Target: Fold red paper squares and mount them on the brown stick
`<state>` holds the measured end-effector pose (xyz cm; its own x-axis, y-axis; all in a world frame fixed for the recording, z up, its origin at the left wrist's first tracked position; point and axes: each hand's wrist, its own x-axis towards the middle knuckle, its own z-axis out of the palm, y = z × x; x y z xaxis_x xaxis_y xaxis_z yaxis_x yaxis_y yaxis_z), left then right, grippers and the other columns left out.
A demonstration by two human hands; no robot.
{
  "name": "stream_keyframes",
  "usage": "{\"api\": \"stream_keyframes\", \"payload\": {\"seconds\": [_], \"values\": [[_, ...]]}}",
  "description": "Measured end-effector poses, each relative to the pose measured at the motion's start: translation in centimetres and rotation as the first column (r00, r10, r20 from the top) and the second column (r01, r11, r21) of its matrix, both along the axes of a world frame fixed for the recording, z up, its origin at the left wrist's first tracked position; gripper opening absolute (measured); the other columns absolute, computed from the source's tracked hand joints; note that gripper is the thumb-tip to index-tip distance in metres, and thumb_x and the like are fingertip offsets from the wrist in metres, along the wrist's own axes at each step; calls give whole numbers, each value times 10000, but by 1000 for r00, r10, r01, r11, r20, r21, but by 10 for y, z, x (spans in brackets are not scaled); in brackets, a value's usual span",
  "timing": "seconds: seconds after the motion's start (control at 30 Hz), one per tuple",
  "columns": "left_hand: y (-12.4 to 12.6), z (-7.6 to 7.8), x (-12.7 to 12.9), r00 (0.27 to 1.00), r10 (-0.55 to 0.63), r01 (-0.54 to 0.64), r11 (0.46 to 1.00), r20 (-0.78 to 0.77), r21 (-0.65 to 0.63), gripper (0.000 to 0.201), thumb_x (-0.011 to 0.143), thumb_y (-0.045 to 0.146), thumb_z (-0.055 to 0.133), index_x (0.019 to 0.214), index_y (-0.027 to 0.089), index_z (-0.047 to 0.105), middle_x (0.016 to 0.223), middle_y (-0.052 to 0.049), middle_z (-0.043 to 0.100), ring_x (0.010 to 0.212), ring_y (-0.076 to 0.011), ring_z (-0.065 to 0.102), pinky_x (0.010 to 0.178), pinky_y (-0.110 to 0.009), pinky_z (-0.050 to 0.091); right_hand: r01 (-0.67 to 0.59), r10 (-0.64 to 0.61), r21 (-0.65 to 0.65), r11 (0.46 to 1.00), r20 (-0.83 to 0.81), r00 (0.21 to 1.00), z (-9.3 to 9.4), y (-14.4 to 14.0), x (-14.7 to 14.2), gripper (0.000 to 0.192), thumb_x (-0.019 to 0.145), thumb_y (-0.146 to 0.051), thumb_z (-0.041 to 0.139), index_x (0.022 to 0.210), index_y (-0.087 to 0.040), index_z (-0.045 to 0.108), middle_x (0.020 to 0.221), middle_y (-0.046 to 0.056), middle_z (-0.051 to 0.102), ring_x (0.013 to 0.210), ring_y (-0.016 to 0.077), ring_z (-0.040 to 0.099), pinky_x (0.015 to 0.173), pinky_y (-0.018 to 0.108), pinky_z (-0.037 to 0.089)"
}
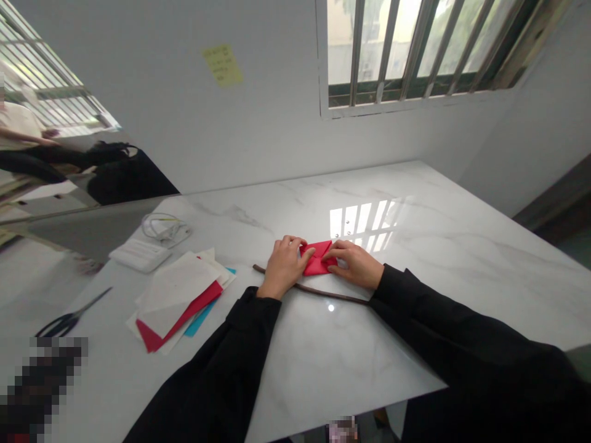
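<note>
I see both hands flat on a folded red paper [317, 258] near the middle of the tabletop [415, 209]. My left hand [284, 266] presses its left edge, fingers held together, pinning the sheet so it cannot slide. My right hand [355, 264] pinches the right flap, probably sharpening a crease, though the fingertips are too small to be sure. A thin brown stick [314, 289] lies just beside my wrists. Spare papers [178, 298], scissors [69, 319] and a white box [139, 253] sit well apart on the left.
</note>
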<state>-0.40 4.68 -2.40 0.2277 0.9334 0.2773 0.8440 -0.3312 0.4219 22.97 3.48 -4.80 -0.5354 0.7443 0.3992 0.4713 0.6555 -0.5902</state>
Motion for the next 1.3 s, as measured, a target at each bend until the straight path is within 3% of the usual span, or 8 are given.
{"api": "stream_keyframes", "payload": {"seconds": [0.13, 0.3, 0.6, 0.77, 0.9, 1.03, 1.13, 1.3], "values": [[-1, 12, 4, 980, 5, 35, 980, 201, -194, 184, 897, 382, 682, 939, 216, 616, 941, -59, 698, 884, -243, 656, 860, -391, 519, 19, -20, 26, 999, 12, 1000, 2, -3, 0, 177, 938, -153, 710, 1075, -231, 792, 1172, 104, 670, 1076, 247, 643, 1003, 455, 539], [-3, 16, 5, 871, 56, 148, 918, 488, -369, 317, 797, 417, 754, 952, 220, 560, 872, -27, 699, 757, -194, 654, 662, -298, 490, 23, -24, 37, 999, 18, 1000, 3, -4, -1, 162, 948, -170, 712, 1077, -240, 782, 1247, 106, 660, 1107, 254, 630, 1032, 473, 525], [-11, 18, 7, 792, 143, 154, 894, 594, -421, 424, 734, 340, 783, 1090, 176, 621, 851, -24, 706, 728, -174, 648, 657, -277, 494, 29, -29, 6, 1000, -25, 999, 4, -5, -1, 161, 921, -178, 761, 1062, -256, 769, 1298, 97, 651, 1166, 270, 634, 1070, 514, 513], [-16, 19, 9, 672, 196, 221, 867, 714, -447, 555, 729, 329, 825, 1222, 154, 641, 968, -65, 749, 808, -180, 673, 734, -291, 534, 29, -63, -130, 991, -269, 961, 3, -5, -8, 276, 860, -235, 837, 1105, -233, 711, 1284, 99, 632, 1099, 235, 657, 943, 427, 596], [-20, 22, 10, 559, 219, 340, 820, 800, -462, 614, 731, 337, 864, 1270, 153, 634, 1077, -88, 754, 900, -190, 698, 803, -300, 559, 45, -214, -343, 938, -474, 854, 1, -5, -13, 648, 725, -319, 932, 1283, -240, 611, 1334, 111, 609, 976, 202, 662, 791, 357, 628], [-23, 24, 9, 539, 207, 409, 783, 817, -468, 641, 751, 361, 871, 1309, 157, 631, 1160, -114, 753, 964, -221, 720, 834, -324, 579, -143, -232, -545, 826, -561, 795, 1, -4, -14, 974, 704, -364, 945, 1530, -263, 439, 1182, 86, 709, 800, 174, 701, 726, 353, 632], [-24, 26, 8, 556, 178, 437, 768, 812, -468, 620, 762, 369, 861, 1305, 164, 643, 1191, -119, 752, 997, -238, 730, 847, -334, 587, -284, -208, -594, 753, -624, 753, 2, -3, -14, 873, 729, -363, 933, 1473, -216, 501, 966, 45, 773, 805, 207, 745, 770, 378, 643], [-24, 31, 5, 581, 185, 453, 735, 792, -504, 596, 775, 360, 862, 1306, 187, 651, 1165, -103, 765, 979, -227, 750, 899, -361, 598, -308, -232, -609, 731, -646, 727, 5, -3, -14, 687, 765, -373, 911, 1354, -198, 604, 1004, 72, 806, 848, 232, 780, 806, 405, 653]]}}
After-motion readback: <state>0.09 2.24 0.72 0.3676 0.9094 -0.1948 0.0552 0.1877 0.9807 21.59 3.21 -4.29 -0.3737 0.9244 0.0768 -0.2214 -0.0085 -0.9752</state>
